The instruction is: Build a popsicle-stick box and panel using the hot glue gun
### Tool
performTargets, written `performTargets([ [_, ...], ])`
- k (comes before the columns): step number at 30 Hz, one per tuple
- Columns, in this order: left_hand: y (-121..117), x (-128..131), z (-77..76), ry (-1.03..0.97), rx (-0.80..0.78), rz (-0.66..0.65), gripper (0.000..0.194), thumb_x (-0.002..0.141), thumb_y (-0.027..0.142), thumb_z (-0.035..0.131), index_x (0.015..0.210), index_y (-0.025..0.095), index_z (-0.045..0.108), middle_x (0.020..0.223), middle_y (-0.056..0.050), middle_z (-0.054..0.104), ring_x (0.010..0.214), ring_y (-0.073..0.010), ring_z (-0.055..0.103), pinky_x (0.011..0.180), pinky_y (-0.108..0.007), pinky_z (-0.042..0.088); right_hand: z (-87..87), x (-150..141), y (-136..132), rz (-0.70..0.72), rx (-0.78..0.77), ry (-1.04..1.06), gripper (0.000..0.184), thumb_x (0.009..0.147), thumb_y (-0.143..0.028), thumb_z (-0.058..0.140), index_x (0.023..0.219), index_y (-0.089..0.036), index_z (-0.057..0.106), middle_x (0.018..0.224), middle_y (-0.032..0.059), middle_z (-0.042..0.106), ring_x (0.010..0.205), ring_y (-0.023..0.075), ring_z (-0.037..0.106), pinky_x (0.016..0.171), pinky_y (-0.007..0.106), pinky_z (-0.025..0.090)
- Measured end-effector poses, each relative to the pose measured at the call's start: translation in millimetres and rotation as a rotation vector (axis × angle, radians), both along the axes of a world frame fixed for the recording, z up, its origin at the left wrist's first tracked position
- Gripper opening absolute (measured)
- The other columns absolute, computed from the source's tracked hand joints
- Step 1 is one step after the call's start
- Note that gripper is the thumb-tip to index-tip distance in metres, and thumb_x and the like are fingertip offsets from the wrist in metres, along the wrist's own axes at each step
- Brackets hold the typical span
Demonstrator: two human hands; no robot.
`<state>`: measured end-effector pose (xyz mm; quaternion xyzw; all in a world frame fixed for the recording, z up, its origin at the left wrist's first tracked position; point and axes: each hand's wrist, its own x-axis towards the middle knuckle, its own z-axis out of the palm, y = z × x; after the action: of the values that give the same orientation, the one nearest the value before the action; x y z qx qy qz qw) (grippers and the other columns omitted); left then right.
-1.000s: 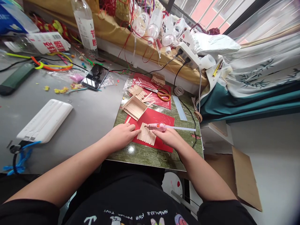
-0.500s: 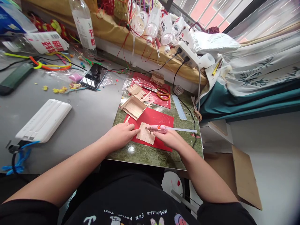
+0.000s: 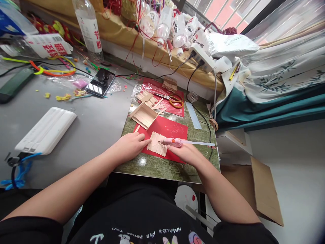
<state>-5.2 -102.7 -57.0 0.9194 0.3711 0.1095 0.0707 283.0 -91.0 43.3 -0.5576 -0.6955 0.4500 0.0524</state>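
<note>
A flat panel of craft sticks (image 3: 155, 143), laid side by side, rests on a red sheet (image 3: 175, 127). My left hand (image 3: 132, 145) is at its left edge, the index fingertip pressed to it and the other fingers curled; the thumb is hidden. My right hand (image 3: 186, 152) is wrapped around a pink hot glue gun (image 3: 172, 142), whose nozzle points left, over or on the panel. A long translucent glue stick (image 3: 199, 143) sticks out of the gun's back. Just behind the panel stands a shallow open box made of craft sticks (image 3: 144, 116).
Behind the box lie loose craft sticks (image 3: 148, 98), orange-handled scissors (image 3: 175, 100) and a bundle of sticks (image 3: 170, 84). A phone (image 3: 100, 82) and a white power bank (image 3: 45, 130) are at left. Black cables run from a power strip (image 3: 201, 57); clear glue sticks (image 3: 193, 116) lie at right.
The glue gun has shifted slightly right and towards me over the panel, its nozzle dipping a little. My left hand has stayed at the panel's edge.
</note>
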Motion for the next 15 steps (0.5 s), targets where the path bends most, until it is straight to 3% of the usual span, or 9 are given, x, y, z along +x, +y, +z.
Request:
performTargets([
  [11,0.1,0.6,3.8,0.035,0.029,-0.014,0.04,0.107,0.024,0.047,0.143,0.02,0.063,0.1,-0.01,0.064,0.089,-0.0235,0.06,0.081,-0.036,0.046,-7.6,7.6,-6.6,-0.042,-0.003,0.017,0.037,0.093,-0.034,0.069,0.129,-0.038,0.078,0.118,-0.0012,0.081,0.119,0.0305,0.072,0.107,0.047,0.057],
  [15,-0.5,0.7,3.9,0.019,0.031,-0.008,0.039,0.107,0.024,0.048,0.142,0.02,0.064,0.101,-0.01,0.064,0.089,-0.0232,0.06,0.08,-0.036,0.046,-7.9,10.4,-8.5,-0.027,0.012,0.006,0.035,0.094,-0.034,0.068,0.127,-0.039,0.079,0.121,-0.0018,0.08,0.118,0.03,0.073,0.106,0.047,0.057],
])
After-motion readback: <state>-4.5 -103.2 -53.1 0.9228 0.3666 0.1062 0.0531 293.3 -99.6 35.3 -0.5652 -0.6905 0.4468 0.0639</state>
